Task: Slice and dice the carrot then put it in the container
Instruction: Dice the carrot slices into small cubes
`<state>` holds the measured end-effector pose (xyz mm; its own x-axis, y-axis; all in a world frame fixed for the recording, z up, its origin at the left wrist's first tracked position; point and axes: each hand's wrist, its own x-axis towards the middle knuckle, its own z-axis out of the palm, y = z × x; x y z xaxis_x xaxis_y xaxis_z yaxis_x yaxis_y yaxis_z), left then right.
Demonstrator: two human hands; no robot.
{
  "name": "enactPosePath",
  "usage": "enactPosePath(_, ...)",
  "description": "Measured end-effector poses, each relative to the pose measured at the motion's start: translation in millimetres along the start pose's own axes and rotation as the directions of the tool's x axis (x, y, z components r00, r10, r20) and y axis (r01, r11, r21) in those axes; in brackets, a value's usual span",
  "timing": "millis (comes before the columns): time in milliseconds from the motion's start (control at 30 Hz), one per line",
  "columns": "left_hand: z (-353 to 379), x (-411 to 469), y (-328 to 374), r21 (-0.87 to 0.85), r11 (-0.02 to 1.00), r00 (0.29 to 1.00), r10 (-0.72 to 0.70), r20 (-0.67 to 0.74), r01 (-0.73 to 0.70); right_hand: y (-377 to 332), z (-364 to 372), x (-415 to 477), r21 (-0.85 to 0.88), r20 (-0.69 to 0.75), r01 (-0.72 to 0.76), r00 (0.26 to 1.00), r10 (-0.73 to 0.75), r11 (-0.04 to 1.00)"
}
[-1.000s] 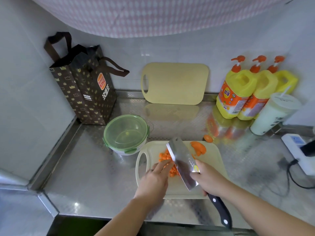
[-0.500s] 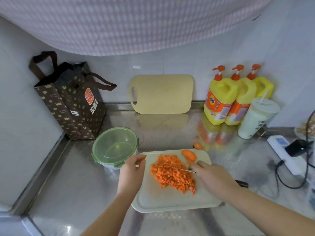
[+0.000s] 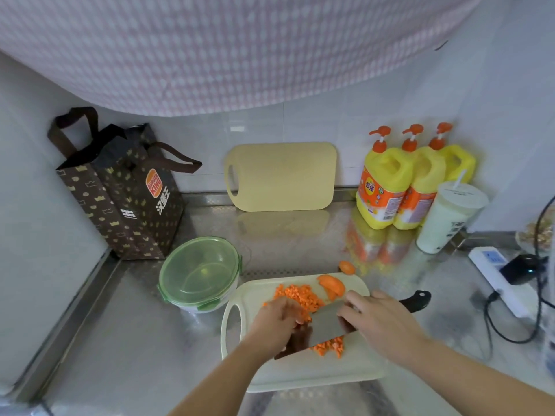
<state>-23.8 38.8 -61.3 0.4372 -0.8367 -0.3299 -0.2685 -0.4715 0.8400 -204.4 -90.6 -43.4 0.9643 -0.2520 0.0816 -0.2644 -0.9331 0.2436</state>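
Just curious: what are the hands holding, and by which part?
The right hand grips the cleaver where handle meets blade. The left hand rests on diced carrot; any grip is unclear.

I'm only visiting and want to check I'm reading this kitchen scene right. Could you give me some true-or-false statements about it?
1. Diced carrot lies on the white cutting board. True.
2. The container has its green lid on. True.
3. Every carrot piece is on that board. False: one carrot piece lies on the counter beyond it.
4. The right hand holds the cleaver. True.
5. Four yellow bottles stand at the back. False: three yellow bottles do.
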Motion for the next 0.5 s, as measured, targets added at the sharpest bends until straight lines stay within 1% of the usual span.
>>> enactPosePath(133, 0, 7, -7, -0.095, 0.995, 0.996, -0.046, -0.076, 0.039, 3, 7, -6, 0.014, 0.03, 0.009, 0.999, -0.01, 1.0)
enactPosePath(167, 0, 6, -6, -0.122, 0.992, 0.996, -0.047, -0.079, 0.037, 4, 7, -6, 0.013, 0.03, 0.008, 1.0, -0.008, 1.0)
enactPosePath(233, 2, 5, -3, -0.161, 0.986, 0.999, -0.043, -0.03, 0.038, 5, 7, -5, 0.011, 0.017, 0.014, 1.0, -0.014, 1.0)
enactPosePath(300, 7, 7, -1, -0.164, 0.985, 0.998, -0.051, 0.032, 0.056, 5, 6, -3, 0.028, -0.005, 0.027, 1.0, -0.027, 0.999)
enactPosePath(333, 9, 10, -1, -0.157, 0.986, 0.998, -0.053, 0.04, 0.059, 5, 6, -2, 0.036, -0.018, 0.039, 0.999, -0.038, 0.999)
enactPosePath(433, 11, 15, 4, -0.134, 0.991, 0.999, -0.03, -0.025, 0.026, 8, 6, -1, 0.036, -0.041, 0.067, 0.997, -0.065, 0.997)
enactPosePath(500, 11, 15, 8, -0.118, 0.993, 0.999, 0.007, -0.036, -0.012, 10, 6, -1, 0.036, -0.029, 0.075, 0.997, -0.074, 0.997)
